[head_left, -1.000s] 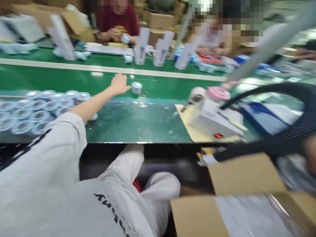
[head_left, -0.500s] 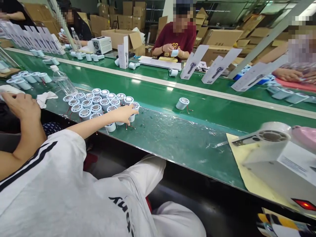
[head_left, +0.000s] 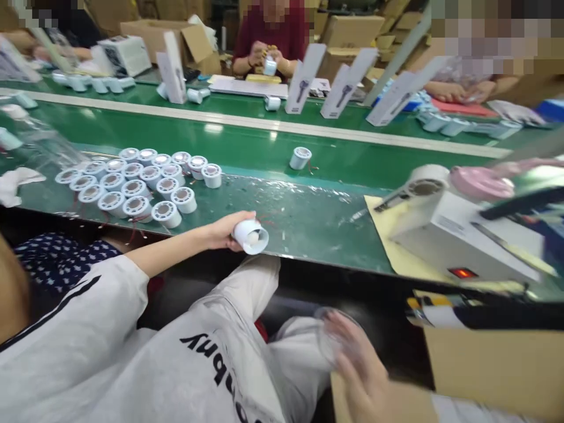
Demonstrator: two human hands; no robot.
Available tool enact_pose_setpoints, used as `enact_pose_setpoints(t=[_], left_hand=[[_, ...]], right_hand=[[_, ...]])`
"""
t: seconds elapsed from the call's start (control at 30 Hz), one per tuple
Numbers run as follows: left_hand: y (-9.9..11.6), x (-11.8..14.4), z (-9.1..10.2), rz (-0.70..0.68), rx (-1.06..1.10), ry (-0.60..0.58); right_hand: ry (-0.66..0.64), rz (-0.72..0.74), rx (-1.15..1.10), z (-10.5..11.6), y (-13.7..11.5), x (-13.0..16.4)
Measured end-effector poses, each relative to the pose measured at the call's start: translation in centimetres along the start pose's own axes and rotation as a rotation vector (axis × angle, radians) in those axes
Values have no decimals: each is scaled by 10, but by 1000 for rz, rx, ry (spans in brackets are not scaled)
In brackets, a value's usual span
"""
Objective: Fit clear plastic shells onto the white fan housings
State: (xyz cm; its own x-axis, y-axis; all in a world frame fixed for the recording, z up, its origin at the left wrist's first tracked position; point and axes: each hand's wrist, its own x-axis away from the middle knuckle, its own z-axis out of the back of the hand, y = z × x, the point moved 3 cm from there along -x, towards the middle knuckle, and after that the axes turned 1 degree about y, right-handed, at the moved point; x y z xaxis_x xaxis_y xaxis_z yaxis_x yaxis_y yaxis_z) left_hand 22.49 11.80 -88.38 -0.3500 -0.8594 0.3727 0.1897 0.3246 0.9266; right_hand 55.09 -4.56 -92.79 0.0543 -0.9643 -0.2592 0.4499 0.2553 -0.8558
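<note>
Left hand grips a white cylinder part at the green bench edge; right hand blurred, holding a clear round piece.

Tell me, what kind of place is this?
It looks like a factory assembly line. A long green conveyor belt runs between seated workers, rows of small white round parts wait on the bench, and cardboard boxes are stacked behind. The left hand holds one such white part.
</note>
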Motion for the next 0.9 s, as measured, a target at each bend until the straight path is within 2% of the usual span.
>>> enact_pose_setpoints(t=[0.07,0.13,0.2,0.27,0.33,0.4,0.47,0.6,0.73,0.8,0.87,0.9], left_hand=[[-20,-11,-44,97,32,-208],[-33,-17,-79,103,10,-340],[-38,-18,-104,98,-22,-457],[-35,-17,-117,69,-65,-528],[-28,-16,-121,-80,-183,-503],[-20,-15,-121,-298,-333,-418],[-17,-13,-120,-446,-424,-350],[-23,-12,-118,-472,-406,-284],[-22,-11,-115,-500,-430,-245],[-20,-12,-114,-519,-443,-226],[-20,-16,-112,-467,-396,-224],[-22,-19,-111,-388,-330,-240]], right_hand=[[7,228,287,-29,-30,-8],[51,342,535,-46,-46,-20],[61,293,704,-50,-47,-30],[18,170,734,-46,-39,-33],[-64,61,617,-41,-30,-31],[-133,-28,408,-37,-22,-28],[-147,-110,202,-34,-17,-26],[-72,-236,64,-34,-11,-25],[-185,-247,-31,-48,-9,-24],[-198,-247,-57,-51,-7,-24],[-117,-232,12,-44,-4,-22],[-47,-215,83,-38,-2,-21]])
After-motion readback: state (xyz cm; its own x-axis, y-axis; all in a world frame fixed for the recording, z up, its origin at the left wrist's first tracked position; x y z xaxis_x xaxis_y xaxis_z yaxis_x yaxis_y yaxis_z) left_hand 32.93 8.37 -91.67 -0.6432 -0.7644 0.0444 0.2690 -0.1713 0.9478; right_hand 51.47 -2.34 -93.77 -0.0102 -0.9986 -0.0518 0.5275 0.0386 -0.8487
